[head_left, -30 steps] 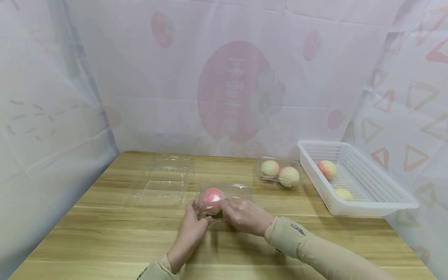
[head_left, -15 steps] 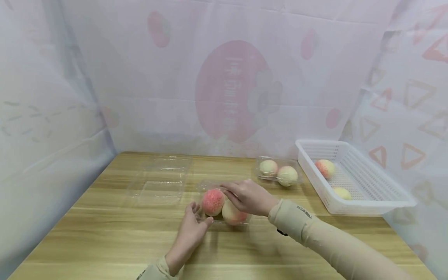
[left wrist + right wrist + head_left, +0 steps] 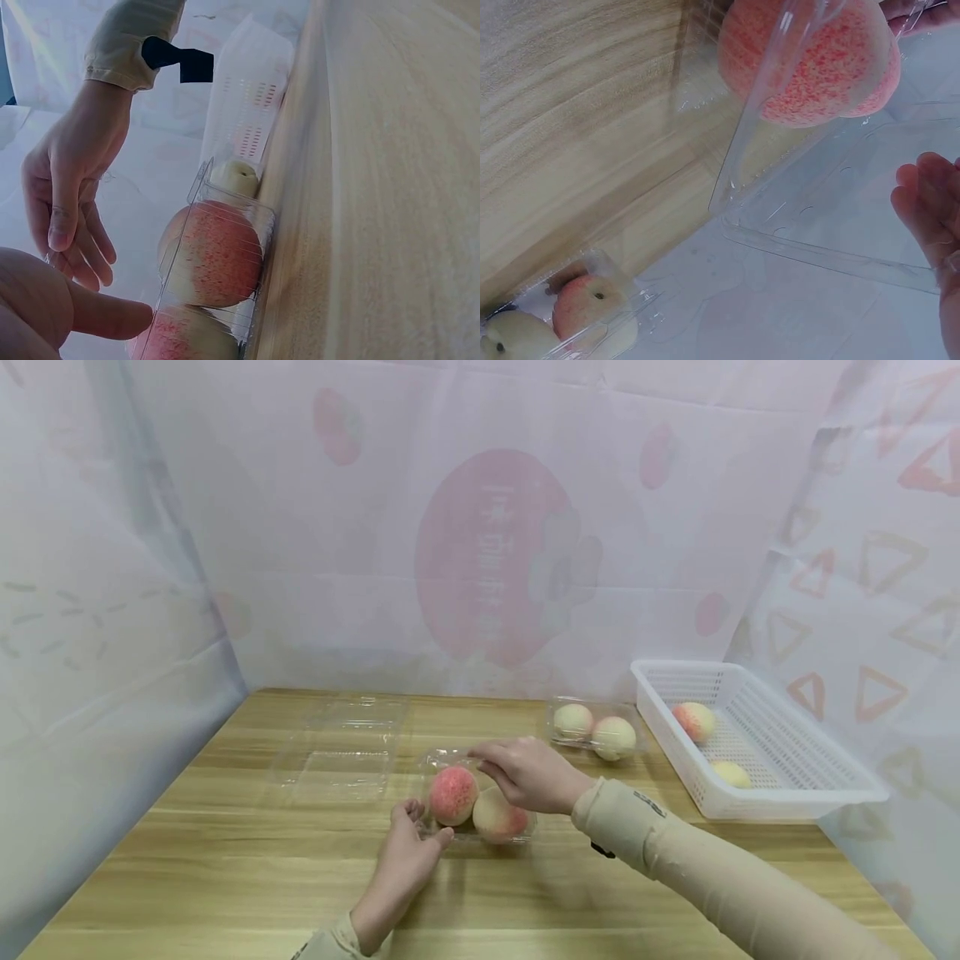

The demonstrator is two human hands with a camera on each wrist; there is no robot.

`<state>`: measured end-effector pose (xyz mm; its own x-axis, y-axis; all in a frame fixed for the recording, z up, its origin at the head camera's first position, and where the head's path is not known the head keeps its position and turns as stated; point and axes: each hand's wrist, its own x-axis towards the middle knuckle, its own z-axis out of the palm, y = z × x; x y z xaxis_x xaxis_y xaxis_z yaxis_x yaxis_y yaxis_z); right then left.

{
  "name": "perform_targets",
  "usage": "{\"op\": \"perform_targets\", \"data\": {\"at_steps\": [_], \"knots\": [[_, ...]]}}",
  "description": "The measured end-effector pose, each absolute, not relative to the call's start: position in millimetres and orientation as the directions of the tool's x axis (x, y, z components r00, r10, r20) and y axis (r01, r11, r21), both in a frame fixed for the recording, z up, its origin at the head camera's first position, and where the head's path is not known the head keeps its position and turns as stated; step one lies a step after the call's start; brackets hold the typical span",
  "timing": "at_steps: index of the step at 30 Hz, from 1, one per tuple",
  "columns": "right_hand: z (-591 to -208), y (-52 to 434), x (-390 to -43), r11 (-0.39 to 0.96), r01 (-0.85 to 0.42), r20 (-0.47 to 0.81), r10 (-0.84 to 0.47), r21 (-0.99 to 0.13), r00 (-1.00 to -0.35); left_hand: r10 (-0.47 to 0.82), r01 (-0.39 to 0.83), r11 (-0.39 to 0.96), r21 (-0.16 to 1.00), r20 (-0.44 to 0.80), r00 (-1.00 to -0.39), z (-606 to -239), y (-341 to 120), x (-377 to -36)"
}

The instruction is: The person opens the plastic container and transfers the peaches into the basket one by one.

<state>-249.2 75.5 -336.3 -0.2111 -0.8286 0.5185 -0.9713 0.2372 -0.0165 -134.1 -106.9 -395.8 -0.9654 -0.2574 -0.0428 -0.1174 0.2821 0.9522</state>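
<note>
A clear plastic clamshell box (image 3: 468,835) sits mid-table with two peaches in it, a deep pink one (image 3: 453,796) on the left and a pale one with a pink blush (image 3: 495,817) on the right. At its left front corner my left hand (image 3: 407,853) steadies the box, thumb on the rim and fingers around the side. Above the peaches my right hand (image 3: 534,774) pinches the edge of the box's raised lid (image 3: 821,266). In the right wrist view the lid stands tilted away from the peaches.
Another clear box (image 3: 330,768) lies unfolded at the back left. A box with two peaches (image 3: 615,739) stands at the back right. Beside it is a white perforated basket (image 3: 795,806) with a red-yellow peach (image 3: 694,722) and a pale one (image 3: 731,774). Fabric walls enclose the table.
My right hand has moved up and back from low over the box, lifting the lid and uncovering the peaches. My left hand has stayed at the box's left corner.
</note>
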Motion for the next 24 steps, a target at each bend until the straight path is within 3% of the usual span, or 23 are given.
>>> {"op": "perform_targets", "data": {"at_steps": [12,24], "knots": [[-330.5,70.2,-251.9,0.294,-0.955,0.471,-0.837,-0.039,-0.277,-0.274,-0.118,0.243,0.963,-0.049,-0.961,-392.0,-107.7,-131.0],[-329.3,69.7,-253.8,0.315,-0.949,0.480,-0.827,-0.034,-0.292,-0.272,-0.115,0.251,0.961,-0.044,-0.961,-392.5,-108.9,-129.2]]}}
